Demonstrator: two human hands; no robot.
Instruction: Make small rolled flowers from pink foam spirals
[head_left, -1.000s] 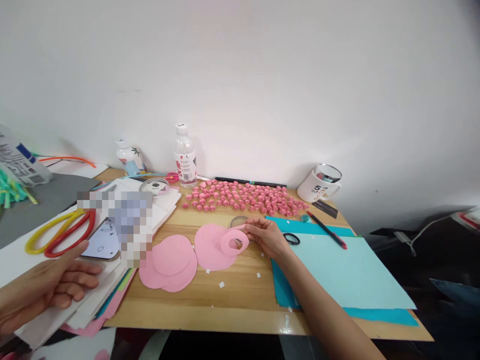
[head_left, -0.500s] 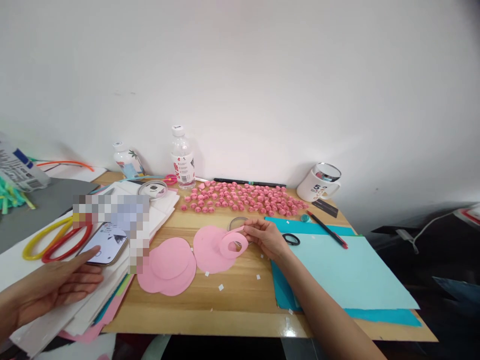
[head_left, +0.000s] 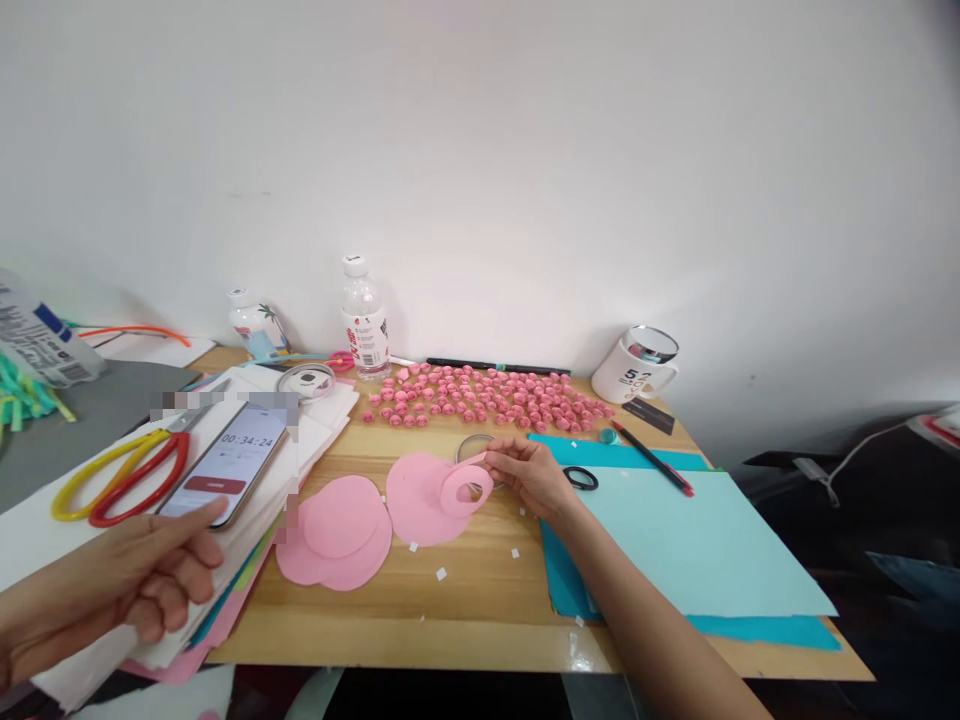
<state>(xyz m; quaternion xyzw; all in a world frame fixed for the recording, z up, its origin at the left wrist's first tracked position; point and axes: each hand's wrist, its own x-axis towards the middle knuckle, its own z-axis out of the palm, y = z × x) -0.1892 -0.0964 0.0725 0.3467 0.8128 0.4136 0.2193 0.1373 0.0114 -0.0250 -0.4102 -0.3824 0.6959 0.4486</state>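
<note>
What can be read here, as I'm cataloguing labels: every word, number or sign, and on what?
"00:34:24": on the phone screen.
"5": large, on the white mug; the rest is blurred.
Water bottle label and packet print: too small to read.

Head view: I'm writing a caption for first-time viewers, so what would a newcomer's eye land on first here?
Most likely the spread of small pink paper rosettes along the back of the wooden table, near the wall. Next comes the right hand, pinching a pink paper ring at the table's middle, over a larger pink disc. At the left, the left hand touches a phone showing a timer.
</note>
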